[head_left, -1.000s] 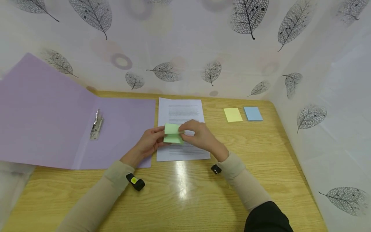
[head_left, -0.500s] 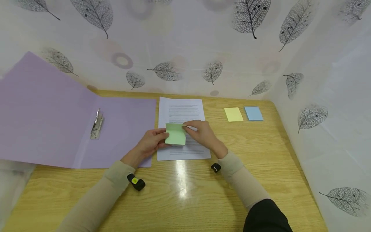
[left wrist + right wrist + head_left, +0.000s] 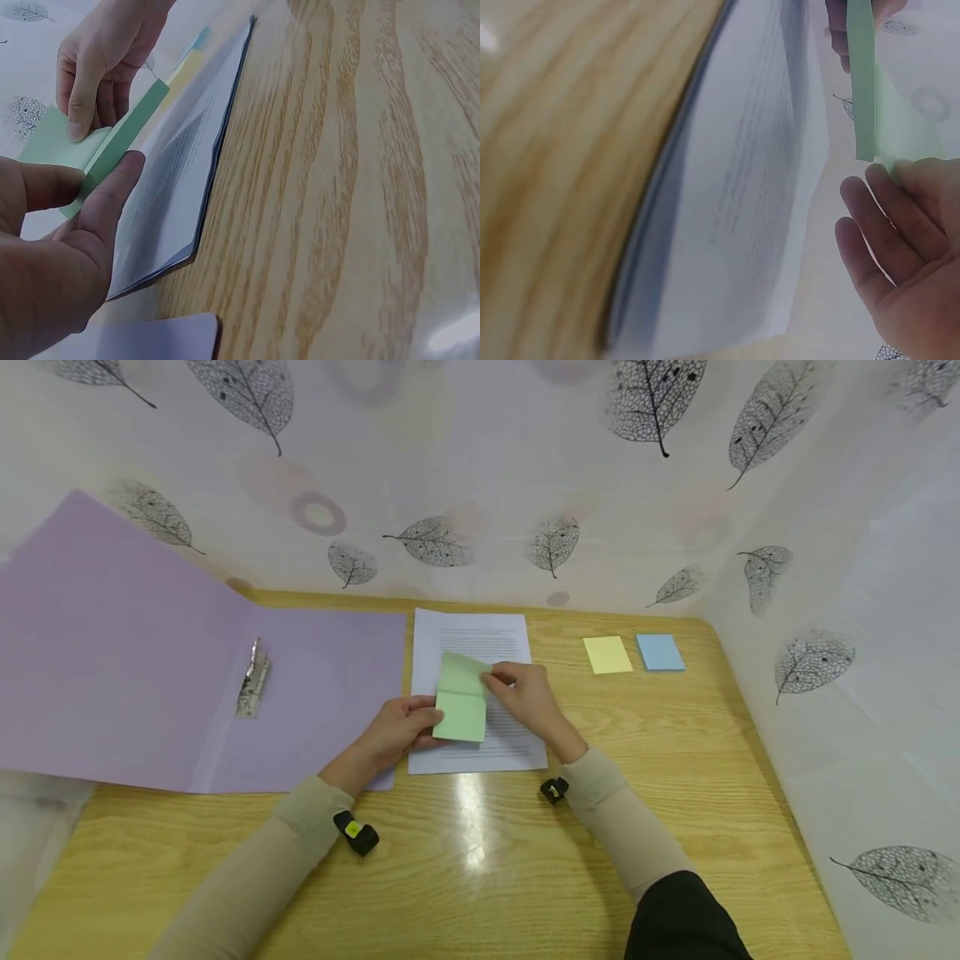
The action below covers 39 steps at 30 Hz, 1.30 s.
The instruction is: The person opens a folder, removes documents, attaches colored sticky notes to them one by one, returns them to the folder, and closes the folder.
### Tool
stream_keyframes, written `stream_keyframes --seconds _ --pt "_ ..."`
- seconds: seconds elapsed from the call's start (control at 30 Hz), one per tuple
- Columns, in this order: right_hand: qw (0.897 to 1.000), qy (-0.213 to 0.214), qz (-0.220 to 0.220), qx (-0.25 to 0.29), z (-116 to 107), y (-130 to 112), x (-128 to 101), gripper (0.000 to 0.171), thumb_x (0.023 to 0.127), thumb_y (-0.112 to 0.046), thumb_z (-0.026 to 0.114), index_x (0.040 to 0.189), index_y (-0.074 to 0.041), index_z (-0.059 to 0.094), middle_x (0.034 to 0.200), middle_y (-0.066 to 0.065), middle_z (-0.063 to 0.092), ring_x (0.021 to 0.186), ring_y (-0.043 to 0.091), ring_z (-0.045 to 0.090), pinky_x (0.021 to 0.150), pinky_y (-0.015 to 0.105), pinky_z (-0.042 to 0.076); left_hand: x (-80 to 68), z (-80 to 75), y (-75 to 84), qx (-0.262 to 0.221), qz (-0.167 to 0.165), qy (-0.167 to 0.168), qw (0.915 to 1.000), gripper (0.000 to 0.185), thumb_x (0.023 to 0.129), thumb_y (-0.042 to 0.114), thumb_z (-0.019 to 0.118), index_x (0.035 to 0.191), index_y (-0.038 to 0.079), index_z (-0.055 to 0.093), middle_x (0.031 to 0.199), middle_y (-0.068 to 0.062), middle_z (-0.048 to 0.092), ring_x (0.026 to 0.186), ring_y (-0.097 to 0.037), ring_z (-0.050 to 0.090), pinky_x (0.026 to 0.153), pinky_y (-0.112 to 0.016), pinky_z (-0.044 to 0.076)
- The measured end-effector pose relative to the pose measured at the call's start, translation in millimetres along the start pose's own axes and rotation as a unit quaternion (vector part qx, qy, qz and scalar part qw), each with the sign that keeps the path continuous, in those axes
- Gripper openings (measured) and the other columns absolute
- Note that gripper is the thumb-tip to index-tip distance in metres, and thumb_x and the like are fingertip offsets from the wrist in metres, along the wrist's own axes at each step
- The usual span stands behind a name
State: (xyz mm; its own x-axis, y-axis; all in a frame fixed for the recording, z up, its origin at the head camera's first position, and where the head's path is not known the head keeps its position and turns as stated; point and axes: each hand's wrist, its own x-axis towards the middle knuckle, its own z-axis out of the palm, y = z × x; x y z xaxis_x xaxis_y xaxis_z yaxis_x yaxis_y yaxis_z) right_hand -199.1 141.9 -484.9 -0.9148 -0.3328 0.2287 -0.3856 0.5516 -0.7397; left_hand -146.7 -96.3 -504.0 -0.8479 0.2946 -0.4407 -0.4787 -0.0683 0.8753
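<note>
A green sticky-note pad (image 3: 461, 716) is held just above a stack of printed white pages (image 3: 480, 635) on the wooden table. My left hand (image 3: 401, 728) grips the pad's left edge between thumb and fingers; the pad (image 3: 124, 133) shows edge-on in the left wrist view. My right hand (image 3: 519, 687) pinches the top green sheet (image 3: 462, 673) at its right corner and lifts it back from the pad. In the right wrist view the pad (image 3: 861, 82) is a green strip with the lifted sheet (image 3: 904, 127) bending toward my fingers (image 3: 919, 217).
An open lilac folder (image 3: 150, 668) with a metal clip (image 3: 252, 681) lies to the left. A yellow pad (image 3: 607, 654) and a blue pad (image 3: 660, 652) sit at the back right. A leaf-patterned curtain (image 3: 480, 477) surrounds the table.
The pad was turned flat, then my right hand peeled its top sheet up and away toward the far side. Both hands shifted slightly forward over the pages.
</note>
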Motion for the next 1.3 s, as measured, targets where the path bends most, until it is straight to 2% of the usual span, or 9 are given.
stream_keyframes --seconds 0.13,0.3,0.37,0.47,0.57,0.8,0.97,1.07,1.3 --pt "1.0 0.025 -0.003 -0.002 -5.4 0.1 3.2 0.018 0.1 -0.011 0.071 0.099 0.004 0.08 0.09 0.018 0.081 0.075 0.025 0.074 0.067 0.025 0.057 -2.0 -0.3 0.7 0.0 -0.001 -0.004 1.0 0.049 0.106 0.006 0.057 0.151 -0.012 0.047 0.144 -0.033 0.06 0.11 -0.022 0.076 0.089 -0.028 0.063" --pt "0.997 0.08 -0.003 -0.005 -19.0 3.7 5.2 0.015 0.099 -0.007 0.071 0.098 0.005 0.079 0.089 0.021 0.079 0.077 0.033 0.076 0.072 0.04 0.062 -5.8 -4.5 -1.4 -0.012 -0.016 0.009 0.9998 0.048 0.106 0.004 0.056 0.151 -0.012 0.047 0.144 -0.033 0.059 0.11 -0.021 0.076 0.088 -0.027 0.063" --pt "0.997 0.077 -0.003 -0.002 -22.5 5.9 4.8 0.014 0.098 -0.007 0.072 0.099 0.005 0.079 0.09 0.021 0.08 0.08 0.034 0.077 0.075 0.044 0.064 -6.6 -6.0 -1.4 -0.019 -0.017 0.017 0.9995 0.049 0.106 0.005 0.056 0.152 -0.01 0.046 0.145 -0.032 0.059 0.108 -0.018 0.076 0.088 -0.026 0.063" --pt "0.998 0.06 -0.008 0.001 -23.3 9.2 3.5 0.016 0.099 -0.008 0.072 0.102 0.006 0.079 0.092 0.021 0.08 0.081 0.034 0.078 0.076 0.043 0.065 -7.1 -6.0 0.2 -0.022 -0.016 0.026 0.9993 0.049 0.106 0.006 0.057 0.151 -0.009 0.048 0.144 -0.031 0.06 0.104 -0.016 0.077 0.087 -0.025 0.063" --pt "0.998 0.059 -0.015 0.002 -22.0 10.3 1.5 0.016 0.099 -0.008 0.072 0.102 0.006 0.079 0.09 0.02 0.08 0.079 0.033 0.078 0.074 0.04 0.063 -7.3 -3.1 1.8 -0.014 -0.018 0.025 0.9994 0.049 0.106 0.007 0.058 0.151 -0.01 0.047 0.144 -0.032 0.06 0.107 -0.019 0.077 0.087 -0.026 0.063" --pt "0.998 0.059 -0.034 -0.002 -21.6 9.3 1.0 0.014 0.099 -0.006 0.072 0.102 0.005 0.08 0.091 0.02 0.08 0.078 0.032 0.077 0.076 0.045 0.065 -6.4 0.9 -0.5 -0.026 -0.021 0.023 0.9992 0.051 0.107 0.006 0.057 0.154 -0.009 0.044 0.147 -0.031 0.058 0.115 -0.024 0.075 0.087 -0.027 0.064" --pt "0.998 0.047 -0.037 0.0 -19.9 7.8 0.8 0.014 0.098 -0.006 0.073 0.102 0.004 0.08 0.091 0.018 0.081 0.078 0.031 0.077 0.075 0.043 0.065 -6.9 -1.1 -1.1 -0.028 -0.016 0.02 0.9993 0.051 0.107 0.006 0.057 0.154 -0.009 0.044 0.147 -0.032 0.058 0.115 -0.023 0.075 0.089 -0.028 0.063" --pt "0.999 0.037 -0.039 -0.002 -18.5 6.0 0.1 0.014 0.098 -0.007 0.073 0.103 0.004 0.08 0.092 0.018 0.081 0.08 0.031 0.077 0.075 0.042 0.065 -13.7 -6.1 0.3 -0.015 -0.007 0.012 0.9998 0.051 0.107 0.008 0.056 0.154 -0.009 0.044 0.146 -0.031 0.058 0.117 -0.025 0.074 0.091 -0.029 0.063" --pt "0.998 0.029 -0.05 -0.023 -17.1 8.7 -0.3 0.014 0.097 -0.007 0.074 0.104 0.003 0.081 0.096 0.018 0.081 0.083 0.03 0.077 0.076 0.042 0.066 -45.9 -27.7 0.0 0.04 -0.007 0.003 0.9992 0.058 0.109 0.013 0.056 0.157 -0.012 0.036 0.147 -0.032 0.057 0.11 -0.015 0.075 0.09 -0.027 0.063"
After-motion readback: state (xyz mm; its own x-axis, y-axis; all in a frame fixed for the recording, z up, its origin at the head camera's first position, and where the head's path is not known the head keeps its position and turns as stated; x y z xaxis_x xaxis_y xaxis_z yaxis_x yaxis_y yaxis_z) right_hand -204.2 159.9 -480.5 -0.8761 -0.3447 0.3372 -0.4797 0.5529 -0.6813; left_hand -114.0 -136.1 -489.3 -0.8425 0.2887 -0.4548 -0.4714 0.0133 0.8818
